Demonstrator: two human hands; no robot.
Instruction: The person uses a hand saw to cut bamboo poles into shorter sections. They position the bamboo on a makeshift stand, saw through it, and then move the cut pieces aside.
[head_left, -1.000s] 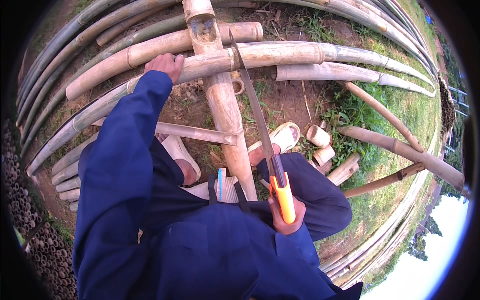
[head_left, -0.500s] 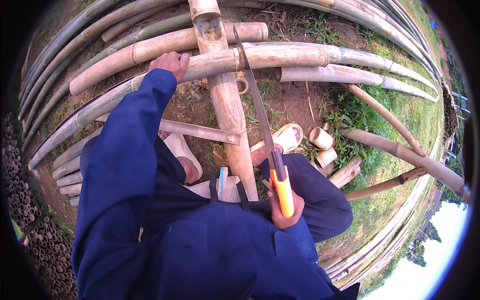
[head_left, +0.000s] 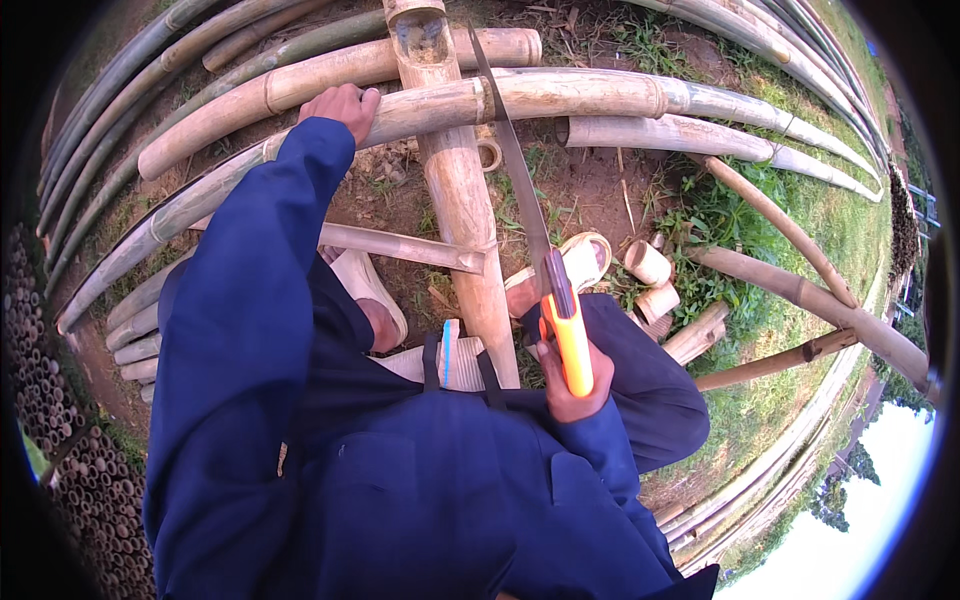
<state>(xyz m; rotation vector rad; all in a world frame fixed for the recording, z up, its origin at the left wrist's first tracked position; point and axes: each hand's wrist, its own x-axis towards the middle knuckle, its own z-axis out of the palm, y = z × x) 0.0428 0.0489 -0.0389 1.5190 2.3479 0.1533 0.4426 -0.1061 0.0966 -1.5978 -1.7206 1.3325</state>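
Note:
A long pale bamboo pole [head_left: 590, 93] lies crosswise in front of me, over an upright-running thick bamboo post [head_left: 462, 205]. My left hand [head_left: 342, 108] is closed over the top of the pole, left of the post. My right hand [head_left: 580, 388] grips the orange handle of a hand saw [head_left: 526, 190]. The saw's long thin blade points away from me and crosses the pole just right of the post, close to a node. Its toothed edge meets the pole's surface; how deep it sits is too small to tell.
Several long bamboo poles [head_left: 205, 60] lie at the far left. Short cut bamboo pieces [head_left: 650, 262] sit by my sandalled foot [head_left: 583, 260]. Bamboo props [head_left: 815, 300] stand at the right. A stack of bamboo ends [head_left: 105, 490] fills the lower left.
My right hand has pushed the saw forward, away from me, across the pole. My left hand keeps its place on the pole. The whole view has shifted slightly.

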